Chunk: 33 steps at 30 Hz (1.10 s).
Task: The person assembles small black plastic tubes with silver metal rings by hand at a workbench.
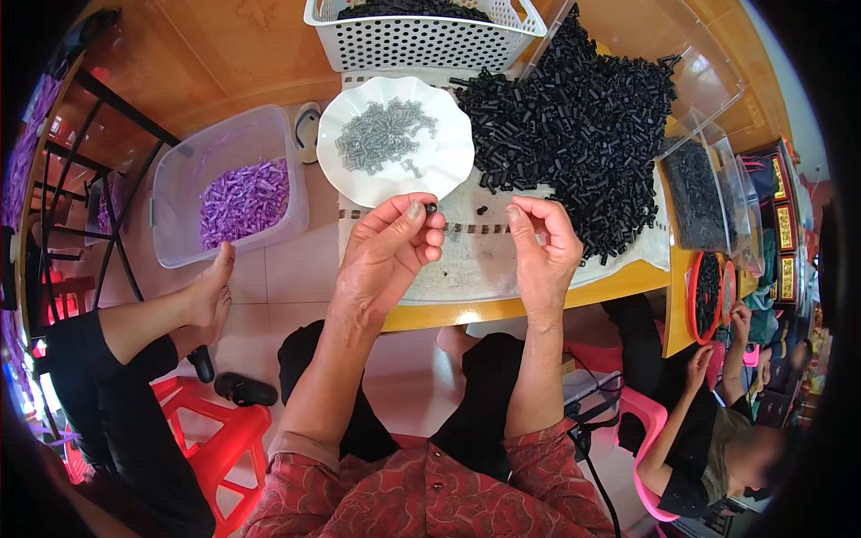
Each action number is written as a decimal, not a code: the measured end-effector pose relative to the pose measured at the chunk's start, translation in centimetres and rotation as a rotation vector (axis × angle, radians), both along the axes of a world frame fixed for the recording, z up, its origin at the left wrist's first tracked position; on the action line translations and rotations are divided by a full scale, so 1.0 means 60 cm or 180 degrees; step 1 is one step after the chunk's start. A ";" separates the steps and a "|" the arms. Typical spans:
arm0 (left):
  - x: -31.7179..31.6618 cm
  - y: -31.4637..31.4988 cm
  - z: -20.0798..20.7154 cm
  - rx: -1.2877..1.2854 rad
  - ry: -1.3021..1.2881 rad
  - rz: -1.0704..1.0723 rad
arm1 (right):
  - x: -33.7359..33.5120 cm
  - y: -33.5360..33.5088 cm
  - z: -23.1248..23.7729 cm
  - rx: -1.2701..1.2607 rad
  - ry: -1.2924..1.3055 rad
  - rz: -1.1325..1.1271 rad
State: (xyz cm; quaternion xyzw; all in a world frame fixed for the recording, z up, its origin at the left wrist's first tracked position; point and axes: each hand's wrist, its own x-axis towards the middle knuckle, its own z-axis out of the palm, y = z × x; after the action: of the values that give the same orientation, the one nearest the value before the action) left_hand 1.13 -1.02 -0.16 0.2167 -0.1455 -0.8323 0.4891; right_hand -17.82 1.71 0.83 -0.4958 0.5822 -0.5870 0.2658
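Note:
Between the thumb and fingers of my left hand [387,242] is a small black cylindrical part [431,208], one end showing. My right hand [545,251] is a short way to the right, thumb and forefinger pinched together; whatever they hold, if anything, is too small to make out. On the cloth [466,255] between the hands lies a loose black piece [482,211]. Just beyond my left hand, a white scalloped plate [350,184] bears a heap of small, clear greyish pieces [381,134]. To the right rises a large pile of black tubular parts [583,134].
A white perforated basket [430,45] stands at the back, with black parts inside. Left, a clear tub [166,215] holds purple pieces [247,202]. Clear boxes [700,193] and a red-rimmed tray [692,305] are at right. A red stool [211,430] and other people sit on both sides.

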 end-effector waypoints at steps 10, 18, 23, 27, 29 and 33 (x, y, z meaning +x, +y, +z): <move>0.008 -0.002 -0.004 0.0006 0.0189 -0.0001 | 0.006 -0.005 -0.003 -0.0194 0.1275 -0.0234; 0.004 -0.002 -0.003 -0.0022 0.0012 0.0058 | 0.019 -0.007 -0.017 0.0006 0.1399 -0.0227; 0.007 -0.002 -0.008 -0.0082 -0.0131 0.0022 | 0.023 -0.016 -0.031 -0.0065 0.2325 -0.0180; 0.006 -0.002 -0.009 -0.0123 -0.0162 0.0006 | 0.020 -0.016 -0.034 -0.0076 0.2198 -0.0098; 0.007 -0.002 -0.008 -0.0125 -0.0176 0.0029 | 0.025 -0.016 -0.033 -0.0099 0.1724 -0.0111; 0.007 -0.002 -0.009 -0.0124 -0.0180 0.0006 | 0.034 -0.006 -0.005 0.0201 0.0499 0.0191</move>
State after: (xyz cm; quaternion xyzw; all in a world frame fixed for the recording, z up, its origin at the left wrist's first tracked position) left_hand 1.54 -1.16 -0.70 0.2307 -0.1753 -0.8223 0.4897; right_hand -15.79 1.37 0.54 -0.5488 0.6044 -0.5195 0.2523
